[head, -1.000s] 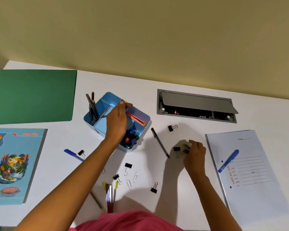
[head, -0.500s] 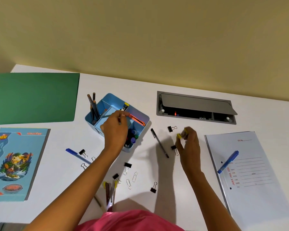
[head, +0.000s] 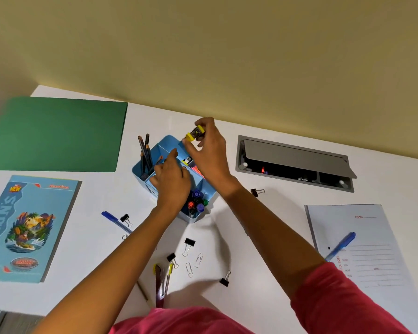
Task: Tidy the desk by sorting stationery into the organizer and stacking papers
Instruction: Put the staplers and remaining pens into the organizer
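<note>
A light blue organizer stands mid-desk with dark pencils upright in its back left compartment and coloured push pins in the front one. My right hand is above the organizer's far side, shut on a small yellow and black sharpener. My left hand rests over the organizer's middle compartments, fingers curled; whether it holds anything is hidden. Black binder clips, paper clips and pens lie loose on the desk in front.
A green folder and a blue notebook lie at the left. A white file with a blue pen on it lies at the right. An open grey cable hatch is behind. Several pens lie at the near edge.
My right hand has lifted the yellow sharpener from the desk and carried it left to above the organizer. The left hand has stayed over the organizer. The camera has come closer.
</note>
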Tool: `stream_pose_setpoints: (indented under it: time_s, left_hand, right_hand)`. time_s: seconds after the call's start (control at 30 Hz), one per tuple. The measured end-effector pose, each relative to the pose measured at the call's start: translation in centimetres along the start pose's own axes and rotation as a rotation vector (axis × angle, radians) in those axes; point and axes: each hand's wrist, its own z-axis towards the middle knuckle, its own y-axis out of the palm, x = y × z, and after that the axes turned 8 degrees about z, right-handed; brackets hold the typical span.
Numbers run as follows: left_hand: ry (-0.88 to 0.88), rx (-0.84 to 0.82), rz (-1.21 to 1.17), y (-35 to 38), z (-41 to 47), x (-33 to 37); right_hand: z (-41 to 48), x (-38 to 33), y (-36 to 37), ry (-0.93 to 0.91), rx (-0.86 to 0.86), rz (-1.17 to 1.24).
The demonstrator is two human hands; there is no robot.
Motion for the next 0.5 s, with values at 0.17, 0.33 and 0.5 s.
stream_pose_setpoints:
  time_s: [0.17, 0.33, 0.5]
  left_hand:
    - [0.017, 0.057, -0.007, 0.2, 0.5, -0.4]
    - [0.107, 0.065, 0.064, 0.1, 1.2, -1.0]
    - [0.162, 0.027, 0.19, -0.3, 3.0, -1.3]
  right_hand:
    - [0.5, 2.8, 2.5, 0.021, -0.128, -0.163]
    - [0.0, 3.8, 3.1, 0.04, -0.166, -0.267]
    - [-0.1, 3.9, 3.2, 0.031, -0.184, -0.312]
